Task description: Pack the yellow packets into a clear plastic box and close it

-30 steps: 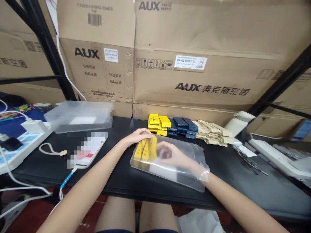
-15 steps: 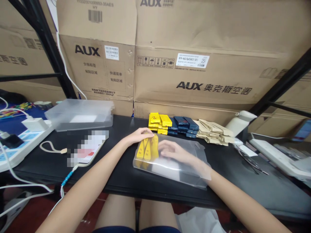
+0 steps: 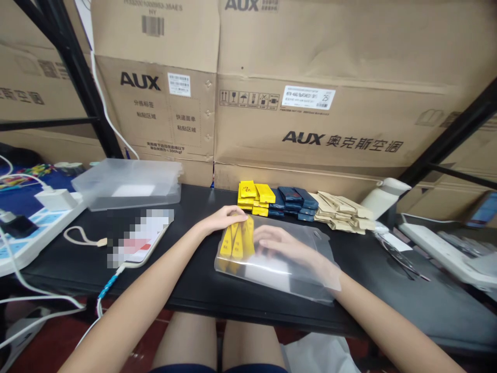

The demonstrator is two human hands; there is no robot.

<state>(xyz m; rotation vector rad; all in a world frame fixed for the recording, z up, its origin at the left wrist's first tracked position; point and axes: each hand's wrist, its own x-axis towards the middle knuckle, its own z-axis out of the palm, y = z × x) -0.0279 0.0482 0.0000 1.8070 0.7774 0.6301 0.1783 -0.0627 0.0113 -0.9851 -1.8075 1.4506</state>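
Note:
A clear plastic case (image 3: 289, 233) lies on the black tabletop in front of me, slightly askew. Inside it, yellow packets (image 3: 237, 246) stand side by side at the left end, and a white sheet (image 3: 267, 272) shows through the plastic. My left hand (image 3: 225, 218) grips the case's far left corner, fingers bent over the edge above the packets. Through the open right end, my right hand (image 3: 277, 243) reaches into the case. Its fingers are loosely curved and apart, just right of the yellow packets, with nothing visible in them.
Behind the case sit stacks of yellow packets (image 3: 256, 197), dark blue packets (image 3: 293, 201) and beige packets (image 3: 341, 210). A white bottle (image 3: 386, 197) and eyeglasses (image 3: 404, 261) are at right. Leftward are another clear case (image 3: 128, 181), a charging phone (image 3: 145, 241) and a power strip (image 3: 42, 228).
The clear case has shifted slightly right and toward me, tilting a little. My left hand stays on its corner, and my right hand remains inside, moved only slightly.

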